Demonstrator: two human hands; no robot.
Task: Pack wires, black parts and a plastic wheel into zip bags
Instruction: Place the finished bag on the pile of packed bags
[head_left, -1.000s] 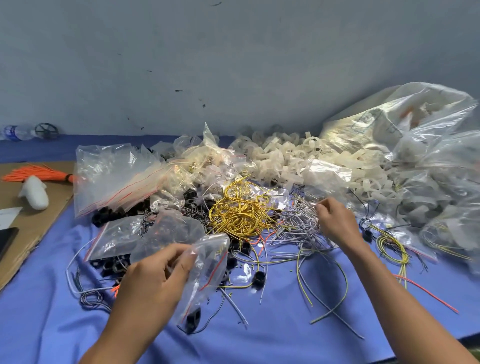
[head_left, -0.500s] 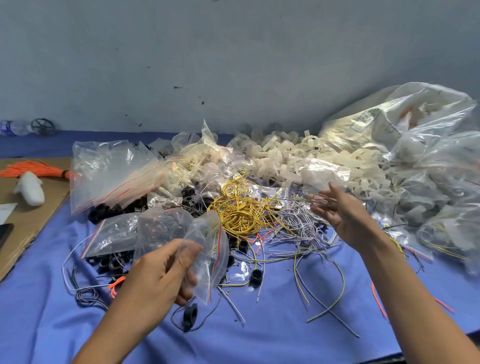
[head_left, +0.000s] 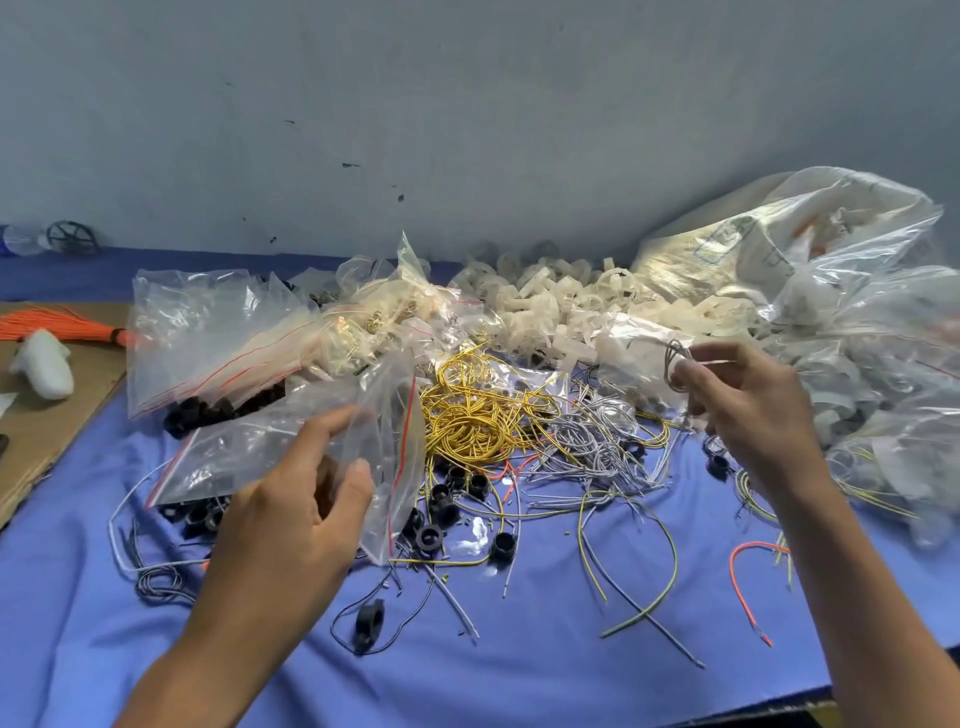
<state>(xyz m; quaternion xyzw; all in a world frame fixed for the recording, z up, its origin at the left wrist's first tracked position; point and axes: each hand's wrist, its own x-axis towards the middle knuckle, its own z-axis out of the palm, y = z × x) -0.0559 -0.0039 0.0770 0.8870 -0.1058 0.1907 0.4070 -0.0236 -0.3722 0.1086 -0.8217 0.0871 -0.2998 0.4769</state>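
Head view of a packing step. The left hand (head_left: 291, 514), lower centre of the frame, pinches a clear zip bag (head_left: 382, 415) between thumb and fingers and holds it lifted off the blue-covered bench (head_left: 519, 675). The bag's red-striped zip edge is turned right, toward the other hand, probably so the mouth meets whatever is brought across. Whether the mouth is already parted cannot be told.

The right hand (head_left: 743, 410), right of centre, grips a small grey wire coil (head_left: 674, 364) at its fingertips, raised above the loose grey wires (head_left: 592, 447). The coil is wound tight, which should let it slide in without snagging.

The remaining stock lies within reach between the two hands:
- A yellow wire tangle (head_left: 467, 421) at centre.
- Black parts (head_left: 441, 501) scattered just below it.
- White plastic wheels (head_left: 561, 306) heaped behind, spilling from a large clear sack (head_left: 779, 249) at upper right.
- Spare zip bags (head_left: 208, 338), stacked at left of centre.

The task looks to be at an early stage, since most of the stock is still loose.
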